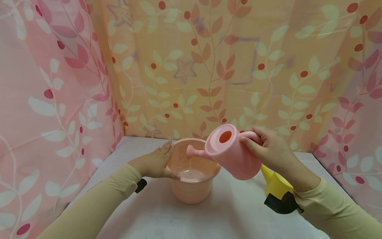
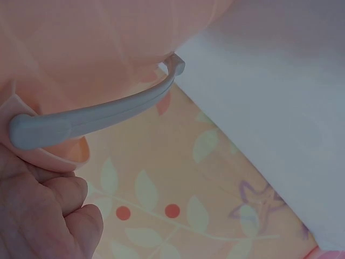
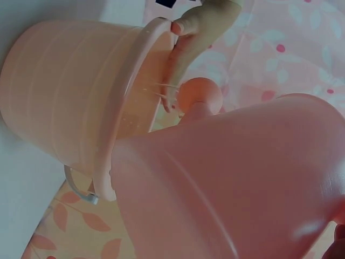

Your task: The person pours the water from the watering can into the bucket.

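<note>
My right hand [image 1: 273,144] grips the handle of a pink watering can [image 1: 235,156], which tilts left over a peach bucket [image 1: 191,192]. Its round sprinkler head [image 3: 200,96] lies over the bucket's opening, and thin streams of water leave it in the right wrist view. A pale shine shows at the bucket's bottom. On the left side of the rim rests my left hand [image 1: 155,161], its fingers stretched along the edge and its thumb on the front. The left wrist view shows these fingers [image 2: 64,197] beside the bucket's grey handle [image 2: 102,116].
Behind my right wrist stands a yellow object [image 1: 277,184] with a spout-like part, partly hidden by the arm and the black wrist strap [image 1: 282,203]. A white cloth [image 1: 143,215] covers the surface. Patterned curtains [image 1: 185,73] close in the back and both sides.
</note>
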Tool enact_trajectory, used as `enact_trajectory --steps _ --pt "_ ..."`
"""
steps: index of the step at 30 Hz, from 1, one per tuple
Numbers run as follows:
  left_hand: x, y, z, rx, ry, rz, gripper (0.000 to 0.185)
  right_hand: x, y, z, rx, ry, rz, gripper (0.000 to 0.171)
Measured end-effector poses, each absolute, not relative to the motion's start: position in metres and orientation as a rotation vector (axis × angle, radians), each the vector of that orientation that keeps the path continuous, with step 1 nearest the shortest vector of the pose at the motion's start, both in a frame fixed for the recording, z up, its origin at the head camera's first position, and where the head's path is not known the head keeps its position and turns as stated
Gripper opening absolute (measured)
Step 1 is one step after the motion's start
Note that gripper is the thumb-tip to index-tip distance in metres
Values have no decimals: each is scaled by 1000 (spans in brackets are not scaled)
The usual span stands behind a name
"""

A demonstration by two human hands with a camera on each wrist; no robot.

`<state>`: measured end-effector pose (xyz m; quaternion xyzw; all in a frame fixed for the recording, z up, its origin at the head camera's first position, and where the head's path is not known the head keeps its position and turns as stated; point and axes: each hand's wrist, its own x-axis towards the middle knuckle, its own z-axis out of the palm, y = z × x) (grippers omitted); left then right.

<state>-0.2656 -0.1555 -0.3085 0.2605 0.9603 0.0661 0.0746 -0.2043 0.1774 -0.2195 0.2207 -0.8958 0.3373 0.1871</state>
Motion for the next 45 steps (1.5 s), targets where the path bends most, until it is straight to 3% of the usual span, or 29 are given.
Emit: enact_trajectory --steps 45 --pt "-267 -155 -310 766 2888 191 123 -202 177 -219 617 -2521 945 21"
